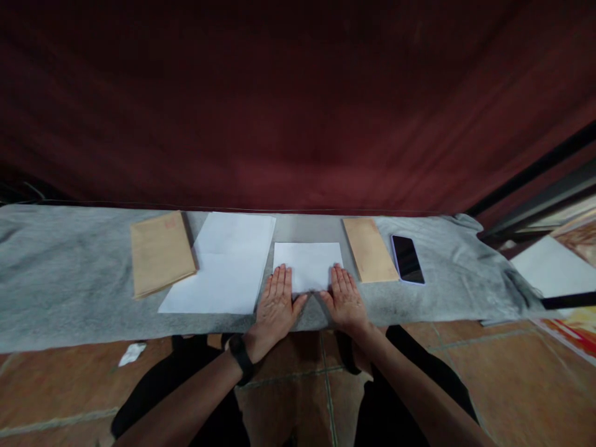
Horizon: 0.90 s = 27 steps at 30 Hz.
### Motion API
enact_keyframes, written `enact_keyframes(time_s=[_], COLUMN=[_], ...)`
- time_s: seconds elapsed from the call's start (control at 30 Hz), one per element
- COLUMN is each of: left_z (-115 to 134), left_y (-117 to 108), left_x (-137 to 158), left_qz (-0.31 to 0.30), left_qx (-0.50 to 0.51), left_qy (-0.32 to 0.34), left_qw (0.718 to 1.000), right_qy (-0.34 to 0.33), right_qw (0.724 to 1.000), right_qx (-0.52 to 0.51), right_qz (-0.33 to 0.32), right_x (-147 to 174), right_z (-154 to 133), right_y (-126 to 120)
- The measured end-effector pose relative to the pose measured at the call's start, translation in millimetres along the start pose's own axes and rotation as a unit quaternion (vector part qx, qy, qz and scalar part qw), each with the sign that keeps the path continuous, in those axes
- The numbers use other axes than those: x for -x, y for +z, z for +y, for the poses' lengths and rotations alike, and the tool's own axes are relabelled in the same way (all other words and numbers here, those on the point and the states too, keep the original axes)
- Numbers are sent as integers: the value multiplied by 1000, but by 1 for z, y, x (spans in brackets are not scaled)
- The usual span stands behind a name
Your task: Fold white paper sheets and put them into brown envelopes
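Note:
A small white sheet of paper (pixel 308 264), which looks folded, lies in front of me on the grey cloth. My left hand (pixel 278 299) rests flat on its left near corner, fingers stretched forward and thumb pointing inward. On the right near corner lies my right hand (pixel 344 298), also flat with its fingers extended. Neither hand grips anything. Left of the small sheet is a stack of larger white paper (pixel 228 264). A brown envelope (pixel 370 249) lies just to the right of my right hand.
Several stacked brown envelopes (pixel 161 254) overlap the large paper's left edge. A phone (pixel 407 259) lies at the right. The grey cloth (pixel 69 273) covers a narrow surface before a dark red backdrop (pixel 298 124). A white scrap (pixel 132 353) is on the tiled floor.

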<state>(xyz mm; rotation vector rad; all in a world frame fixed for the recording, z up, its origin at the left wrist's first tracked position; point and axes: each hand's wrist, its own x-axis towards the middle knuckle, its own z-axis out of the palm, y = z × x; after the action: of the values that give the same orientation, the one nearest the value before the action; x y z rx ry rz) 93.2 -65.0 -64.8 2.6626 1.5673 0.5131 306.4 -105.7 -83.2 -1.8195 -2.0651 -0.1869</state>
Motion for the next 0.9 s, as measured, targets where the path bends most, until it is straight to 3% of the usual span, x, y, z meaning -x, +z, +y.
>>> enact_keyframes(time_s=[0.23,0.43,0.6,0.9], left_z=[4,27,26,24], left_y=[-11,-15,-13,-20], left_x=[5,9,11,11], left_qz=[21,-39,-75,-69], left_qx=[-2,32,31,4], left_qy=[-1,98,114,38], left_qw=[1000,994,990,997], right_qy=[36,-73,-83,-45], right_qw=[999,991,989,997], right_qx=[2,-84,-77,-25], right_qz=[8,-78,-99,-59], right_x=[3,4,10,11], right_z=[1,-23,-22,-5], right_y=[-10,-20,-16,-15])
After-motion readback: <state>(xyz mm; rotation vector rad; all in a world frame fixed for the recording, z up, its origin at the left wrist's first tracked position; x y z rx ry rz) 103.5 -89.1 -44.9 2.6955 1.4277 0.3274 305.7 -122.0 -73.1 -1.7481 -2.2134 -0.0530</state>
